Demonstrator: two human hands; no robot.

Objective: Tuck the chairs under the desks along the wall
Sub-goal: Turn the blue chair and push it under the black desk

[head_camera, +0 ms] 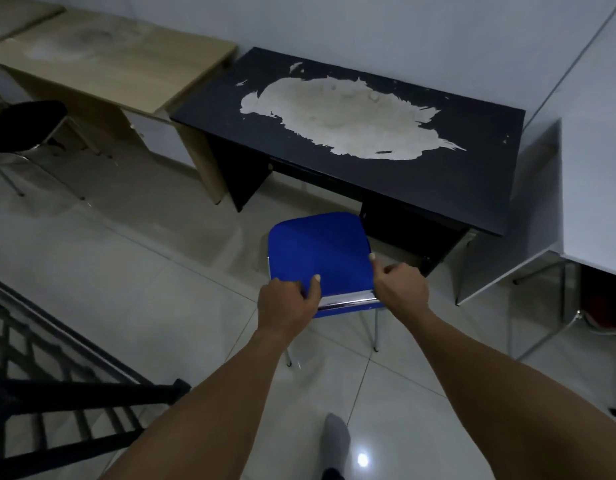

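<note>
A blue chair (320, 251) with chrome legs stands on the tiled floor in front of a black desk (438, 181) whose top is worn pale in the middle. The seat's far edge is near the desk's front; the rest of the chair is out in the open. My left hand (287, 299) grips the left end of the chair's backrest, thumb over the blue pad. My right hand (400, 289) holds the right end beside the chrome bar, forefinger stretched forward. Both arms reach out from the bottom of the view.
A light wooden desk (102, 71) stands left of the black one, with a black chair (22, 126) partly under it. A white table (597, 161) and a red-seated chair (600, 320) are at the right. A black metal grille (40, 386) lies at lower left. My socked foot (336, 438) is below.
</note>
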